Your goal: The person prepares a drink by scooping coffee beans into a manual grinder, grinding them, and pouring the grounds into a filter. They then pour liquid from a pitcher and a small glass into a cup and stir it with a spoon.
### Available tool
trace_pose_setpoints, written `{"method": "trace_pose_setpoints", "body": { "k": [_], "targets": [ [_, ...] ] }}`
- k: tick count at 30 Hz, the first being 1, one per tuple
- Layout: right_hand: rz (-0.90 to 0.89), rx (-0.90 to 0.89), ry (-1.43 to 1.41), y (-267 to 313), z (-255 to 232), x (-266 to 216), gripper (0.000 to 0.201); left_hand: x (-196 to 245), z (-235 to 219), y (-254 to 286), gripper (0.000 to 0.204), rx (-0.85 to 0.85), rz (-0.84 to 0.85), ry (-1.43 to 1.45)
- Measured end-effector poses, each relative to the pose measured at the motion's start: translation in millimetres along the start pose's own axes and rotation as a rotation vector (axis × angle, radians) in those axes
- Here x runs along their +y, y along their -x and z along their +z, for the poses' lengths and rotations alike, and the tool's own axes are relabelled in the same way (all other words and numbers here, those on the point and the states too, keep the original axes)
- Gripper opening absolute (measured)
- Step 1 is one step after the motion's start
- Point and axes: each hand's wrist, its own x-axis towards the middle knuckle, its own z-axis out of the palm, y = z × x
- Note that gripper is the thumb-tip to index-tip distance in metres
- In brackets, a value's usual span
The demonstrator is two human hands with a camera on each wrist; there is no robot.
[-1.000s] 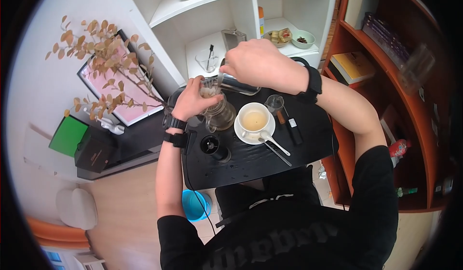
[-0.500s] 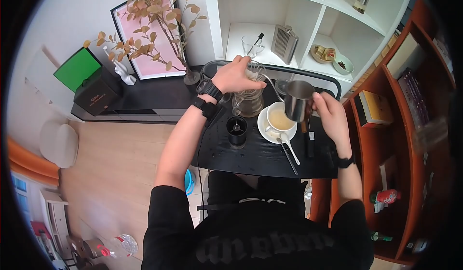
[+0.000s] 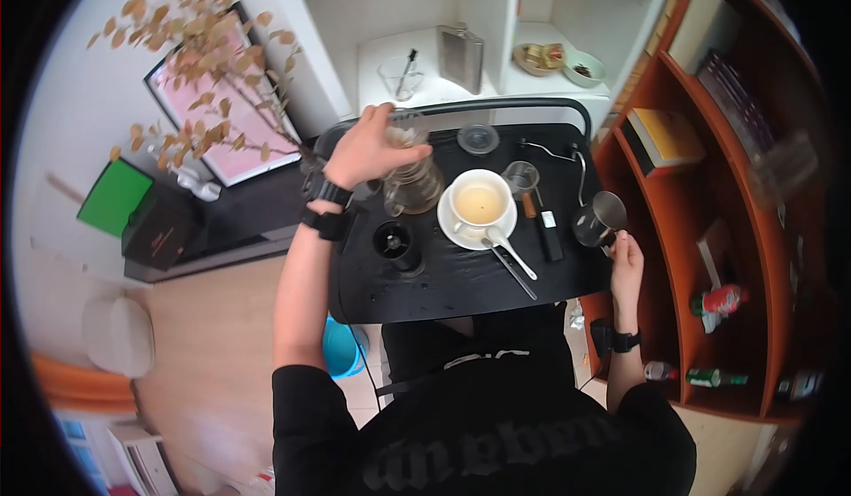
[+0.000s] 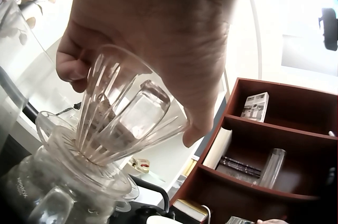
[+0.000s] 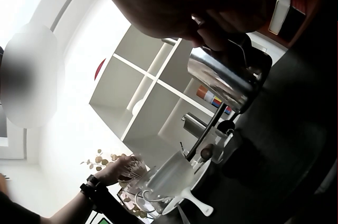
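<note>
At the table's back left, my left hand (image 3: pixel 368 152) spans the rim of a clear ribbed coffee dripper (image 4: pixel 95 134), fingers on one side and thumb on the other. The dripper sits over a glass coffee server (image 3: pixel 417 193), with something pale and brownish inside it. My right hand (image 3: pixel 628 264) grips the handle of a steel gooseneck kettle (image 3: pixel 600 218) at the table's right edge. Its thin spout (image 3: pixel 581 177) points toward the back. In the right wrist view the kettle (image 5: pixel 227 79) appears close over the black tabletop.
A white cup (image 3: pixel 459 210) of pale liquid stands on a saucer (image 3: pixel 446 233) with a white spoon (image 3: pixel 516 258). Nearby are a black cylindrical container (image 3: pixel 396 248), a small glass (image 3: pixel 523 177), a black device (image 3: pixel 550 237) and a clear round lid (image 3: pixel 479 139). Shelves (image 3: pixel 660 186) flank the right side.
My right hand has carried the kettle from beside the dripper, past the cup, to the table's right edge. The left hand stays on the dripper.
</note>
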Motion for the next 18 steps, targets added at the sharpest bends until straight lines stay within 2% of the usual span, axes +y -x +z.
{"method": "trace_pose_setpoints", "body": {
  "k": [3, 6, 8, 15, 18],
  "targets": [
    [0.114, -0.017, -0.024, 4.5, -2.6, 9.5, 0.04, 3.3, 0.0, 1.7, 0.102, 0.004, -0.008, -0.003],
    [0.128, -0.046, 0.035, 8.0, -2.8, 23.3, 0.041, 8.0, -4.2, 1.0, 0.1, -0.039, 0.0, -0.005],
    [0.138, -0.061, 0.072, 13.7, 0.1, 15.9, 0.042, 3.5, -2.0, -1.4, 0.099, 0.003, 0.068, -0.055],
    [0.043, -0.07, 0.272, 13.3, -0.8, -1.7, 0.035, 10.7, -9.5, -2.6, 0.114, 0.006, 0.108, -0.166],
    [-0.033, 0.031, 0.312, 11.7, -1.4, -1.8, 0.029, 13.6, -11.3, -1.1, 0.113, 0.023, 0.167, -0.174]
  ]
}}
